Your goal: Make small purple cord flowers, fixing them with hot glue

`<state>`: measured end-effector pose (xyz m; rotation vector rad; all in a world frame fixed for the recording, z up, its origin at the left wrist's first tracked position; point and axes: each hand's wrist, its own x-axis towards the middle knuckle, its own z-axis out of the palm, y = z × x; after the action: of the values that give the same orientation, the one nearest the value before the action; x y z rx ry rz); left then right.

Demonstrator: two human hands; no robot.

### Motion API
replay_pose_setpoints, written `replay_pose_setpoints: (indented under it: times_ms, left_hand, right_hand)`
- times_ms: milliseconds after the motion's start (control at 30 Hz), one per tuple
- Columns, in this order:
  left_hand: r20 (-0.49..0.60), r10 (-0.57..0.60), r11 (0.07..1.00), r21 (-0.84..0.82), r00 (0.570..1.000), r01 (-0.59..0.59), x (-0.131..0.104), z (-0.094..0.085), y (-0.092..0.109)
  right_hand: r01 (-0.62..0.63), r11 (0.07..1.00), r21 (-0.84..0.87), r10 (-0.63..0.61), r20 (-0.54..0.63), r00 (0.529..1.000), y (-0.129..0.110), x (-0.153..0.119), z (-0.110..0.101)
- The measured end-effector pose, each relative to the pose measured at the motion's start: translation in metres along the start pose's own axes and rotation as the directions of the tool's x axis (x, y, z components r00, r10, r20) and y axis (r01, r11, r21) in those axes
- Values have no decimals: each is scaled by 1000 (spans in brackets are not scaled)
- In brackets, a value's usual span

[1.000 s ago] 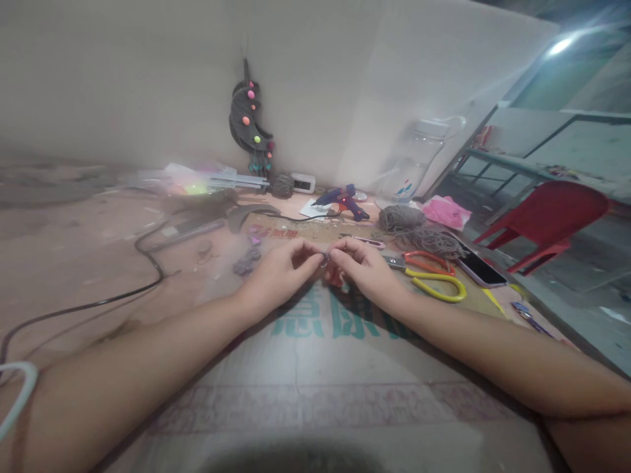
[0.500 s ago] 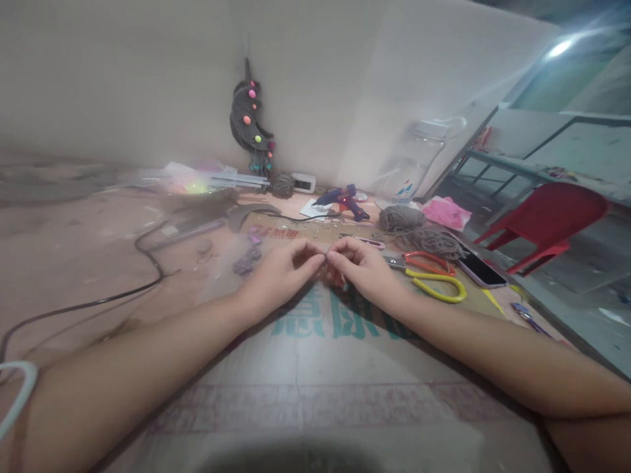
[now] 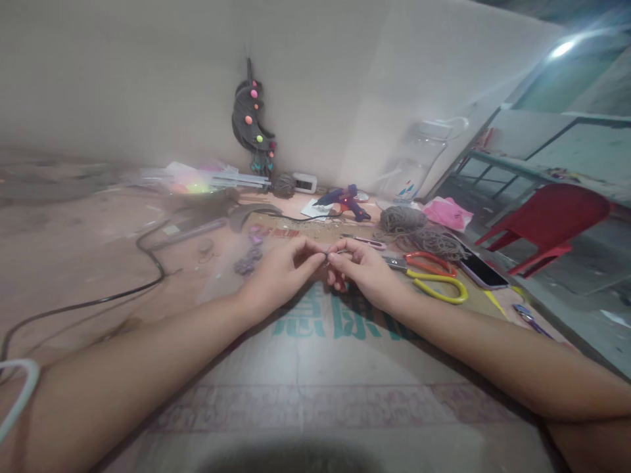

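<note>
A: Which step is shown?
B: A small dark piece (image 3: 326,255) is pinched narrowly between the fingertips of the left hand (image 3: 282,270) and the right hand (image 3: 363,268), above the printed sheet (image 3: 256,358); fine two-handed handling is judged to be in hand.
A: What is called for next?
B: Light, steady fingertip control, in all likelihood.
A: Can any writing be read?
B: Large green characters (image 3: 304,320) are partly hidden by the forearms; red print (image 3: 286,233) is seen beyond. Neither can be read with certainty.
</note>
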<state>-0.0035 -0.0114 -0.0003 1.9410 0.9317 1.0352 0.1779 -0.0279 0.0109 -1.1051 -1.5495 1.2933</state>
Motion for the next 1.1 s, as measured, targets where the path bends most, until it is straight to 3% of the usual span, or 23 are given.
replay_pose_setpoints:
  times_ms: [333, 667, 967, 1100]
  left_hand:
    - [53, -40, 984, -168, 998, 49, 1, 2, -6]
    - [5, -25, 998, -57, 1000, 26, 2, 1, -3]
    - [65, -38, 979, -199, 997, 50, 2, 2, -10]
    - [40, -56, 985, -161, 998, 62, 3, 3, -9]
  right_hand:
    - [43, 999, -29, -44, -57, 997, -1, 0, 1]
    - [49, 998, -36, -51, -29, 998, -2, -1, 0]
    - [57, 997, -42, -60, -54, 997, 5, 4, -1]
    - [68, 996, -58, -72, -54, 996, 6, 3, -1]
